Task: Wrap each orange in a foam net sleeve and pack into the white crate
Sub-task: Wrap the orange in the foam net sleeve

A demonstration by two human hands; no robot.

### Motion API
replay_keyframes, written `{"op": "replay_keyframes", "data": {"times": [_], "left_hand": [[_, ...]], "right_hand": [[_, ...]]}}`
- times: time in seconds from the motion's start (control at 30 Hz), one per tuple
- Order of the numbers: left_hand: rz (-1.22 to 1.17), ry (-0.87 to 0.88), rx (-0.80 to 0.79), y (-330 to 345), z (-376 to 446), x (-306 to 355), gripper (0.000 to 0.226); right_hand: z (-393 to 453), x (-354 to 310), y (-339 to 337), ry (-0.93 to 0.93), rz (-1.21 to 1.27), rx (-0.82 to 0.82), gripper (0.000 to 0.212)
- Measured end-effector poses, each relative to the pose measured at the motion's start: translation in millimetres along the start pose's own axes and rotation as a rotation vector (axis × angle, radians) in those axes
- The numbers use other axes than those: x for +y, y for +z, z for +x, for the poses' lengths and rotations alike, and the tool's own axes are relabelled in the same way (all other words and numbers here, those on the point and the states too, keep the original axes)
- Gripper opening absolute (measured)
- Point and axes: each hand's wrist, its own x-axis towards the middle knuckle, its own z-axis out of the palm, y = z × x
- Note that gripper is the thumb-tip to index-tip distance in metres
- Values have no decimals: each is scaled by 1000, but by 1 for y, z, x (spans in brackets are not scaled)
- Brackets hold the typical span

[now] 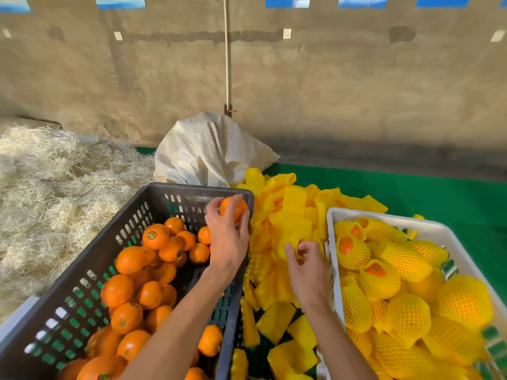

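The left hand [227, 237] grips an orange [233, 208] above the far corner of the dark crate [153, 193]. The right hand [304, 267] pinches a yellow foam net sleeve [288, 242] from the loose pile, just beside the white crate [428, 223] of wrapped oranges.

We count two hands: the left hand [227, 237] holding one orange [233, 209], the right hand [306, 266] pinching one foam net sleeve [288, 242]. There are two crates, one dark crate [153, 193] and one white crate [384, 215]. In the dark crate we can make out roughly twenty-five loose oranges [129, 294], some partly hidden under the arm, so the figure is approximate. In the white crate we count about fifteen wrapped oranges [406, 319]; three of them show bare orange peel at the sleeve mouth. The loose yellow sleeves [295, 198] heaped between the crates number several dozen, too overlapped for an exact count. Behind them lies one white woven sack [208, 149], and one rope [227, 50] hangs above it.
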Motion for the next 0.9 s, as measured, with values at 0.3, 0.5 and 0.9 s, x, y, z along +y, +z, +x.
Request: {"op": "replay_keyframes", "data": {"times": [0.3,0.5,0.9], "left_hand": [[-530,-187,-380,42,-43,52,22],[-834,-646,-502,39,-34,47,40],[-562,-647,-509,36,-34,41,23]], "right_hand": [[-2,-9,-15,-94,370,142,23],[7,-7,-21,28,478,-39,34],[3,0,-12,139,153,-182,29]]}}
